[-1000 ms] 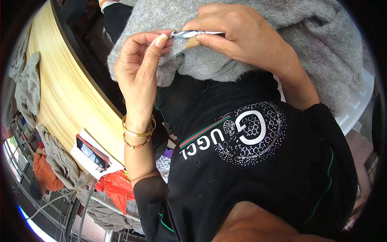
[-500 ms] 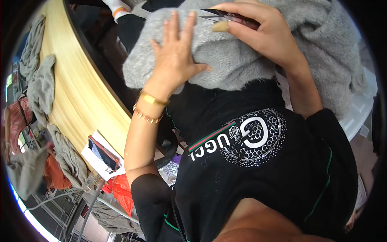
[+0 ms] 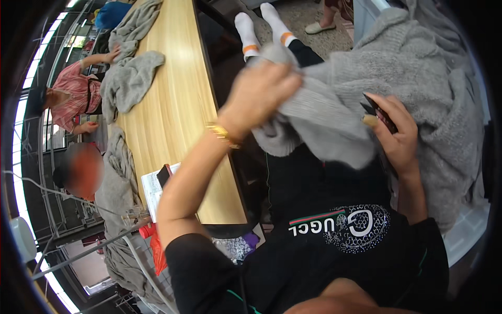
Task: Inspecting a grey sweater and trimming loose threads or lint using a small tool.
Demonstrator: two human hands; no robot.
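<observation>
A fuzzy grey knit garment (image 3: pixel 387 78) lies bunched over my lap and trails to the right. My left hand (image 3: pixel 264 94), smeared by motion, is closed on an edge of it above my knees, with the knit stretched and hanging in folds below. Dark thread snips (image 3: pixel 386 118) with short pointed blades sit in my right hand (image 3: pixel 401 136), beside the garment. The snips' blade tips stand slightly apart and point up and to the left. One finger of that hand wears a tan covering.
A light wood table (image 3: pixel 167 99) runs along my left, with more grey knits (image 3: pixel 133 83) on its far edge. A phone (image 3: pixel 164 175) lies on papers there. A person in a pink top (image 3: pixel 73 91) reaches toward the knits. A pale plastic bin (image 3: pixel 465 230) stands at my right.
My left hand went from lying flat and spread on the garment to gripping and lifting it. The right hand, with the snips, moved down and away from the left hand. The view swung left.
</observation>
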